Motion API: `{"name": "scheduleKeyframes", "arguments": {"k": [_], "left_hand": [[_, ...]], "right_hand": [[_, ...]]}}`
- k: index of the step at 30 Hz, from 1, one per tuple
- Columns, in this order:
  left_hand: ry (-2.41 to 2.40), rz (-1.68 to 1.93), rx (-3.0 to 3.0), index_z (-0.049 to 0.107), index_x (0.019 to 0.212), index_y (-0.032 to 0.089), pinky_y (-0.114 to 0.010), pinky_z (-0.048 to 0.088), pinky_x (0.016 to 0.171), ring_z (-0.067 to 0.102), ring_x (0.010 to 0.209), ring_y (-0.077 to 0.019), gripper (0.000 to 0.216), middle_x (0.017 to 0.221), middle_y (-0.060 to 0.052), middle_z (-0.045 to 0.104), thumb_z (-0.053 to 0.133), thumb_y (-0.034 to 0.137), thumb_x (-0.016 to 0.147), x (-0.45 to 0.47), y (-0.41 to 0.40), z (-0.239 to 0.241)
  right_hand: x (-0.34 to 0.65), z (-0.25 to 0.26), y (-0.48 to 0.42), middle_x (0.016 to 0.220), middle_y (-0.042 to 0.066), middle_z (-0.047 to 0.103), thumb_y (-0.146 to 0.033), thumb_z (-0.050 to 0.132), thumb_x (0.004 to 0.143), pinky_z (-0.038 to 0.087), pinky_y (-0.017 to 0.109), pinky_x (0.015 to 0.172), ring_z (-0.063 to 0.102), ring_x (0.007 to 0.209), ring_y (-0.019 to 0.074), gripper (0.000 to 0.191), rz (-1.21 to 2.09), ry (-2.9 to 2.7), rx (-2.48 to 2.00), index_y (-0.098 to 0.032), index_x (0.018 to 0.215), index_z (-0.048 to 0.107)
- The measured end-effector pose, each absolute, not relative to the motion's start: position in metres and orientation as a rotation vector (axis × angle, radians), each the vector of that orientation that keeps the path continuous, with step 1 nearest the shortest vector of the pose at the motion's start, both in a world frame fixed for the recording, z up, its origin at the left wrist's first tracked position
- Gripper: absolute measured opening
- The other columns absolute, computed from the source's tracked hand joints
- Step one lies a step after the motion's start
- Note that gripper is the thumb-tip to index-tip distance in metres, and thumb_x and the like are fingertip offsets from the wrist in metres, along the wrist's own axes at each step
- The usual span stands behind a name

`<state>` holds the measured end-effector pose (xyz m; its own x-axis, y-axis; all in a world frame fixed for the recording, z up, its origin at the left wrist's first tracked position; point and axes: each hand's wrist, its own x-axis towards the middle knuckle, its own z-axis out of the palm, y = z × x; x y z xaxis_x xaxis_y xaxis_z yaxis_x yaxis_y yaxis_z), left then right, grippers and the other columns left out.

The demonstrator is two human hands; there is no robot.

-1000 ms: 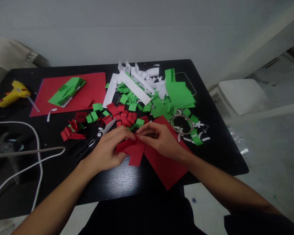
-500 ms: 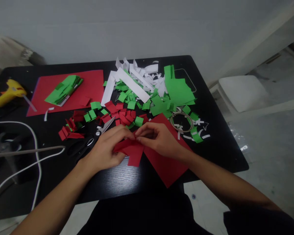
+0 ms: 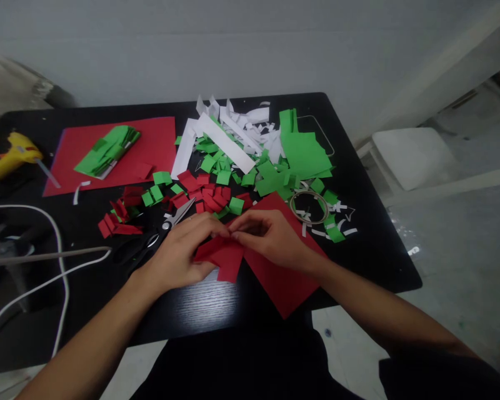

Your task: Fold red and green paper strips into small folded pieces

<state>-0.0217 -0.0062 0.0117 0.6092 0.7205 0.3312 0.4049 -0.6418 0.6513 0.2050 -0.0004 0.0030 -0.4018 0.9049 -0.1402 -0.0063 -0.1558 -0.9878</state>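
Near the front of the black table, a piece of red paper is pinched between my two hands, its loose end pointing toward me. My left hand is closed on the paper's left side. Thumb and fingertips of my right hand press together at its upper right edge, touching the left fingertips. A larger red sheet lies flat under my right hand. Black-handled scissors lie beside my left hand, partly hidden by it, with blades pointing away from me.
Red folded pieces, green squares and white strips are heaped beyond my hands. A ring lies at the right. Farther left are a yellow glue gun, a green paper bundle on red sheets, and a white cable.
Almost nothing differs. Both hands keep their pinch on the red paper, which has tilted very slightly; the whole view has shifted a little.
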Motion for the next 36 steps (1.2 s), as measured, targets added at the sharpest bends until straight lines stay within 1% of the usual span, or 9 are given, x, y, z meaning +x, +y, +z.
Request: {"name": "scheduleKeyframes", "arguments": {"k": [4,9,15,20,25,29,36], "left_hand": [[0.898,0.803,2.318,0.062,0.111,0.021,-0.033,0.057,0.082,0.069,0.092,-0.0207,0.037,0.101,-0.006,0.07,0.063,0.006,0.078,-0.0217,-0.0069,0.0132],[0.903,0.833,2.322,0.063,0.11,0.021,-0.032,0.059,0.083,0.071,0.092,-0.0206,0.036,0.1,-0.005,0.072,0.064,0.005,0.078,-0.0215,-0.0072,0.0127],[0.904,0.859,2.334,0.063,0.109,0.022,-0.033,0.06,0.081,0.072,0.089,-0.0212,0.031,0.098,-0.005,0.073,0.065,0.008,0.081,-0.0223,-0.0071,0.0127],[0.905,0.863,2.345,0.062,0.109,0.022,-0.033,0.059,0.082,0.072,0.091,-0.0209,0.032,0.099,-0.005,0.072,0.067,0.008,0.082,-0.0229,-0.0078,0.0131],[0.905,0.875,2.358,0.064,0.108,0.023,-0.033,0.06,0.08,0.073,0.088,-0.0205,0.028,0.097,-0.004,0.073,0.068,0.011,0.083,-0.0222,-0.0079,0.0147],[0.905,0.887,2.359,0.065,0.106,0.023,-0.033,0.06,0.079,0.073,0.086,-0.0208,0.029,0.095,-0.004,0.074,0.067,0.009,0.081,-0.0222,-0.0077,0.0148],[0.883,0.889,2.397,0.062,0.108,0.023,-0.034,0.059,0.078,0.072,0.085,-0.0206,0.028,0.095,-0.005,0.073,0.066,0.01,0.084,-0.0209,-0.0073,0.0158]], "right_hand": [[0.2059,0.0037,-0.0001,0.091,0.004,0.082,-0.022,0.078,0.083,0.06,0.03,0.08,0.077,0.086,0.018,0.011,1.64,-1.415,-1.076,-0.018,0.093,0.081],[0.2065,0.0042,0.0001,0.091,0.005,0.083,-0.022,0.078,0.083,0.06,0.03,0.078,0.077,0.085,0.019,0.012,1.617,-1.428,-1.094,-0.018,0.092,0.083],[0.2071,0.0032,0.0011,0.088,0.004,0.083,-0.023,0.077,0.082,0.06,0.03,0.075,0.077,0.082,0.0187,0.01,1.589,-1.447,-1.086,-0.019,0.09,0.083],[0.208,0.0067,0.0015,0.087,0.005,0.082,-0.022,0.077,0.081,0.06,0.029,0.075,0.077,0.082,0.0183,0.01,1.622,-1.438,-1.071,-0.018,0.089,0.082],[0.2079,0.0084,0.0006,0.088,0.005,0.081,-0.021,0.08,0.079,0.06,0.028,0.077,0.077,0.082,0.0181,0.014,1.653,-1.402,-1.082,-0.017,0.092,0.079],[0.2083,0.0083,0.0004,0.085,0.005,0.08,-0.022,0.079,0.079,0.06,0.029,0.075,0.077,0.08,0.018,0.011,1.656,-1.418,-1.071,-0.017,0.089,0.079],[0.2084,0.0084,0.0006,0.083,0.003,0.08,-0.02,0.078,0.079,0.059,0.029,0.072,0.075,0.077,0.0172,0.009,1.658,-1.422,-1.07,-0.018,0.087,0.08]]}}
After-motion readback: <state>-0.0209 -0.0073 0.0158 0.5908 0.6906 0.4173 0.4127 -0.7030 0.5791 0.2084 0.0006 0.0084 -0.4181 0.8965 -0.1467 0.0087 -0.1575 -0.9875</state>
